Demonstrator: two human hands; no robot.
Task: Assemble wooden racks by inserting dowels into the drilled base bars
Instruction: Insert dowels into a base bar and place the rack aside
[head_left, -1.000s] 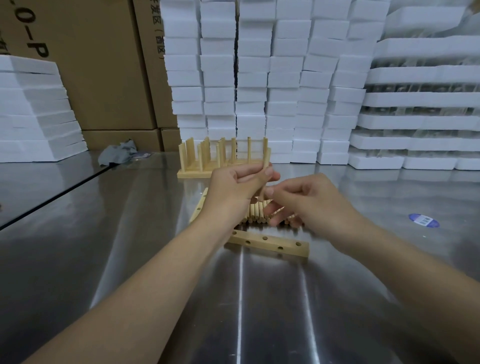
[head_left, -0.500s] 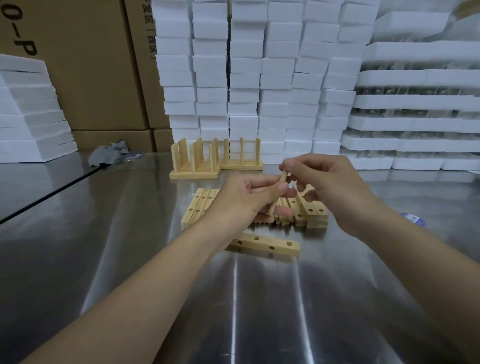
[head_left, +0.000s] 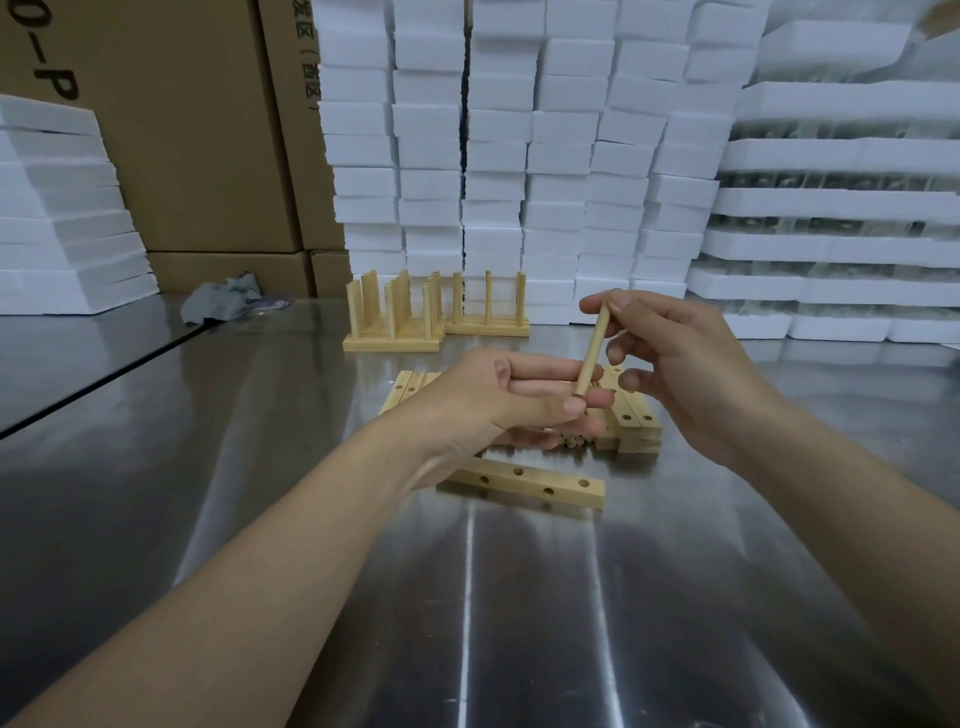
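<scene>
My right hand (head_left: 680, 364) pinches the top end of a wooden dowel (head_left: 592, 351) between thumb and forefinger, holding it nearly upright above the table. My left hand (head_left: 511, 397) grips the dowel's lower end, with more dowels showing beneath its fingers. A drilled base bar (head_left: 524, 482) lies flat on the steel table just in front of my left hand. Behind my hands sits a pile of drilled base bars (head_left: 631, 421), partly hidden. Finished wooden racks (head_left: 400, 317) with upright dowels stand further back.
The steel table (head_left: 467, 597) stretches toward me. White foam blocks (head_left: 519, 156) are stacked along the back, more foam (head_left: 57, 218) at the left, cardboard boxes (head_left: 182, 130) behind. A crumpled grey cloth (head_left: 223, 301) lies at the back left.
My right hand has drawn one dowel up and to the right, away from the bundle in my left hand. The camera view has shifted slightly.
</scene>
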